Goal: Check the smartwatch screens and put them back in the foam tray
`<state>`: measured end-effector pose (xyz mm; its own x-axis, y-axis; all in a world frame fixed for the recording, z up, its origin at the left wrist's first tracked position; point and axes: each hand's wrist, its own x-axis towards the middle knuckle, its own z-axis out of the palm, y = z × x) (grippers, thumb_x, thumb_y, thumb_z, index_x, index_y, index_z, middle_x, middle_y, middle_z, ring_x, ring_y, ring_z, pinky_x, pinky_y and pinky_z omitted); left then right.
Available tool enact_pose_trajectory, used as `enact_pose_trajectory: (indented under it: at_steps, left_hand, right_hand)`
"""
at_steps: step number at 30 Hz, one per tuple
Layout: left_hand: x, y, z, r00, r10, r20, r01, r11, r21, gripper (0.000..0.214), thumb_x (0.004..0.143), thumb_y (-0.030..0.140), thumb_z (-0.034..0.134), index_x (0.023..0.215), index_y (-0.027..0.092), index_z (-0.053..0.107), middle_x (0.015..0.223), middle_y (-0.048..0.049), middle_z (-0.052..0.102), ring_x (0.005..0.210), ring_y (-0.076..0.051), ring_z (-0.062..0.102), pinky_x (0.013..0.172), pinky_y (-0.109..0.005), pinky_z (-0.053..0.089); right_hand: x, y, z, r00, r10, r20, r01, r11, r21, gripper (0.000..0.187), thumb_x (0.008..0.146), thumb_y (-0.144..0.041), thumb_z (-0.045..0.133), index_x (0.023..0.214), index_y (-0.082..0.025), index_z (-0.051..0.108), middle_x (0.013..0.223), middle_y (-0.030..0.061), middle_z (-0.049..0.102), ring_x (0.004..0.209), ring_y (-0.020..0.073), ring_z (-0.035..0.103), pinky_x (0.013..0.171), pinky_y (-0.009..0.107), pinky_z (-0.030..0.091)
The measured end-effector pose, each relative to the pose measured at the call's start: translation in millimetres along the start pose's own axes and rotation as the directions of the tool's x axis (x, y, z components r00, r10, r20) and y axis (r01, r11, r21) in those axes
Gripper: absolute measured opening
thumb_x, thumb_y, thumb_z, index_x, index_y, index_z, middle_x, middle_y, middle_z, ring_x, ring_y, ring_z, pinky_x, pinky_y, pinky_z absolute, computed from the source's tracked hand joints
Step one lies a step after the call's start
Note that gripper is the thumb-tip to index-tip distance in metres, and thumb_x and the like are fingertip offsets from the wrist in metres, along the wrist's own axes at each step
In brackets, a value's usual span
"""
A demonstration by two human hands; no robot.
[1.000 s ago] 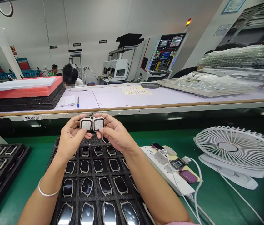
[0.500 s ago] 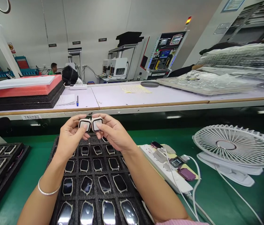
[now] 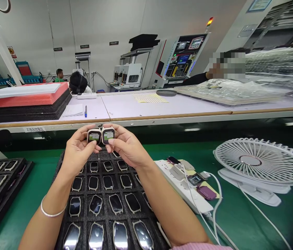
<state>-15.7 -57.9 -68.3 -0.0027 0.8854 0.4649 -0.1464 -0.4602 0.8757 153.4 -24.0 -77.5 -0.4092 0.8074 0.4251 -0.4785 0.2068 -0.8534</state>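
Observation:
My left hand (image 3: pixel 80 147) grips a smartwatch case (image 3: pixel 93 136) without a strap, its thumb on the lower edge of the lit screen. A second, matching smartwatch case (image 3: pixel 108 135) is pinched in my right hand (image 3: pixel 125 144), thumb near its lower right corner. The two watches are side by side, almost touching, and both screens show green with pale text too small to read. Below my hands lies a black foam tray (image 3: pixel 84 192) whose compartments hold several watch cases with dark screens.
At left is another foam tray (image 3: pixel 8 184) of watches. A white power strip (image 3: pixel 172 180) with chargers and cables lies to the right, beside a white fan (image 3: pixel 260 163). Behind runs a raised white shelf (image 3: pixel 120 107) bearing foam sheets (image 3: pixel 24 107) and plastic trays (image 3: pixel 221 93). People are beyond it.
Both watch screens have turned from a white grid to green with pale text. My hands have barely moved. At the back right, a person's head has come into view.

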Motion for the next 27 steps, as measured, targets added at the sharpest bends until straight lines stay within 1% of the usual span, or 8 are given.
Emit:
enact_pose_trajectory:
  at_steps: [3,5,7,9,11,13,17,27]
  left_hand:
    - [-0.5,1.2,-0.3,1.000,-0.021,-0.017,0.022,0.999,0.027,0.032,0.078,0.023,0.075,0.108,0.019,0.067,0.083,0.0017,0.068,0.053,-0.008,0.067,0.051,-0.018,0.056]
    - [-1.1,1.7,-0.4,0.999,-0.038,-0.019,0.039,0.999,0.037,0.026,0.081,0.031,0.074,0.102,0.018,0.067,0.079,0.0017,0.067,0.049,-0.007,0.064,0.046,-0.017,0.053]
    - [-1.5,1.9,-0.4,0.998,-0.052,-0.017,0.053,0.998,0.028,0.026,0.083,0.037,0.073,0.101,0.018,0.068,0.076,0.0017,0.067,0.047,-0.007,0.063,0.044,-0.017,0.052]
    - [-1.9,2.0,-0.3,0.998,-0.064,-0.022,0.064,0.998,0.002,0.028,0.085,0.039,0.070,0.104,0.018,0.068,0.077,0.0012,0.067,0.048,-0.009,0.065,0.046,-0.019,0.054]
    - [-2.2,2.2,-0.2,0.997,-0.068,-0.022,0.068,0.997,-0.032,0.029,0.085,0.036,0.068,0.109,0.019,0.068,0.081,0.0009,0.067,0.052,-0.010,0.068,0.050,-0.021,0.057]
    - [-2.5,2.5,0.0,0.998,-0.061,-0.013,0.061,0.997,-0.049,0.031,0.083,0.029,0.067,0.113,0.019,0.067,0.083,0.0012,0.067,0.055,-0.011,0.070,0.054,-0.023,0.059]
    - [-2.3,3.1,1.0,0.999,-0.038,-0.005,0.038,0.999,-0.023,0.039,0.077,0.019,0.068,0.116,0.018,0.065,0.084,0.0016,0.067,0.056,-0.011,0.070,0.056,-0.022,0.060]
    - [-1.0,2.8,1.5,0.999,-0.028,-0.020,0.028,1.000,0.007,0.038,0.077,0.022,0.071,0.115,0.018,0.065,0.085,0.0006,0.067,0.055,-0.010,0.069,0.055,-0.022,0.060]
  right_hand:
    - [0.4,2.0,-0.1,1.000,0.010,-0.014,-0.009,1.000,0.019,0.026,0.082,-0.027,0.074,0.106,-0.021,0.067,0.086,-0.0014,0.062,0.054,0.0062,0.056,0.049,0.021,0.048]
    - [0.9,3.1,-0.1,0.999,0.028,-0.031,-0.028,0.999,0.017,0.024,0.083,-0.035,0.075,0.100,-0.020,0.068,0.085,-0.0009,0.062,0.053,0.0058,0.054,0.044,0.019,0.047]
    - [1.4,3.5,-0.4,0.998,0.046,-0.036,-0.046,0.999,0.010,0.025,0.085,-0.040,0.073,0.097,-0.019,0.068,0.079,-0.0015,0.061,0.051,0.0059,0.052,0.042,0.018,0.045]
    - [1.6,3.2,-1.1,0.998,0.049,-0.031,-0.048,0.999,0.018,0.026,0.086,-0.042,0.072,0.099,-0.019,0.068,0.077,-0.0023,0.060,0.049,0.0059,0.053,0.043,0.019,0.046]
    - [1.3,2.5,-2.0,0.999,0.037,-0.023,-0.036,0.999,0.031,0.026,0.085,-0.039,0.073,0.103,-0.020,0.067,0.083,-0.0020,0.061,0.050,0.0059,0.055,0.046,0.021,0.048]
    - [0.7,1.7,-2.6,1.000,0.023,-0.019,-0.023,0.999,0.027,0.028,0.082,-0.031,0.075,0.107,-0.021,0.066,0.088,-0.0016,0.062,0.052,0.0063,0.058,0.049,0.022,0.050]
    - [-0.1,1.3,-2.6,1.000,0.004,-0.006,-0.004,1.000,-0.002,0.032,0.079,-0.023,0.074,0.110,-0.020,0.064,0.087,-0.0017,0.063,0.054,0.0068,0.058,0.052,0.023,0.050]
    - [0.8,3.0,-3.6,1.000,-0.005,0.014,0.006,1.000,-0.015,0.034,0.080,-0.022,0.074,0.112,-0.020,0.063,0.084,-0.0031,0.063,0.054,0.0062,0.059,0.053,0.022,0.050]
